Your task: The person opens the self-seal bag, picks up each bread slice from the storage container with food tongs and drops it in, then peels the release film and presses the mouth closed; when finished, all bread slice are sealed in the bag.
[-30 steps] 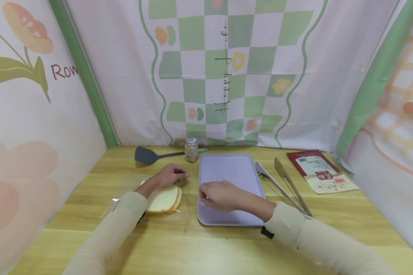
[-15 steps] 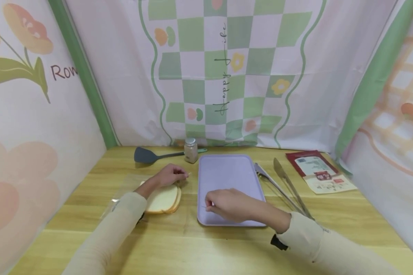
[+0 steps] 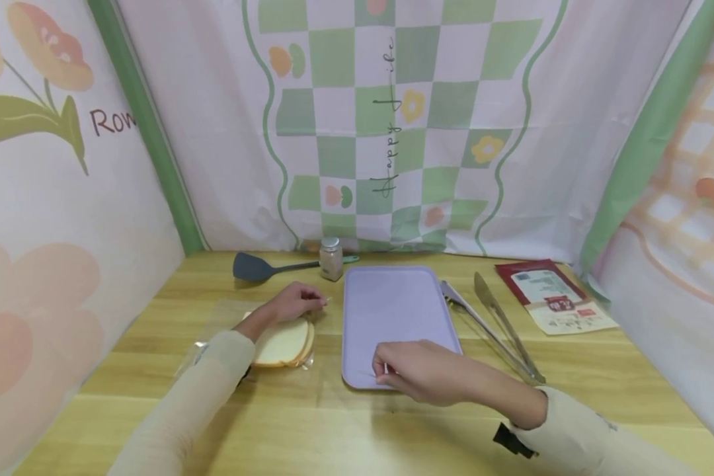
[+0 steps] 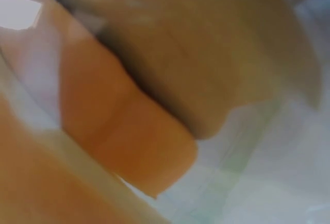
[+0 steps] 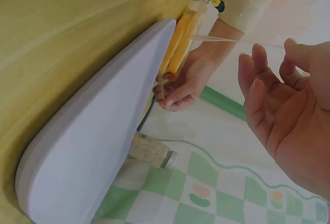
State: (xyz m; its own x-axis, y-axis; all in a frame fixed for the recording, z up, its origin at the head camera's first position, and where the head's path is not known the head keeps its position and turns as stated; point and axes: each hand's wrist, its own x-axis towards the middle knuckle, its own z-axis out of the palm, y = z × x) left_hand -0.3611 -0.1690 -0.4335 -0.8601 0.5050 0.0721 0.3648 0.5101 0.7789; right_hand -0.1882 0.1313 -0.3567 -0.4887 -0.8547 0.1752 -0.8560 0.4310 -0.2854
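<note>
Several slices of white bread [image 3: 282,342] lie in a clear plastic bag [image 3: 308,361] on the left of the table. My left hand [image 3: 297,302] reaches over the bread and pinches the bag's edge beyond it. In the right wrist view, a thin strip of the film [image 5: 219,39] stretches from the bread to my right hand [image 5: 289,100], pinched between thumb and index finger, the other fingers loosely bent. In the head view this hand overlaps the near right corner of the lilac tray [image 3: 393,291]. The left wrist view is a blurred close-up with glare.
Behind the bread lie a dark spatula [image 3: 252,268] and a glass jar [image 3: 331,259] with a metal lid. Metal tongs [image 3: 508,330] rest spread right of the tray. A red and white packet [image 3: 553,297] lies farther right. Patterned curtains [image 3: 393,132] close off the back and sides.
My right hand has moved right and toward me across the tray, drawing the film with it. My left hand has stayed in place at the bag.
</note>
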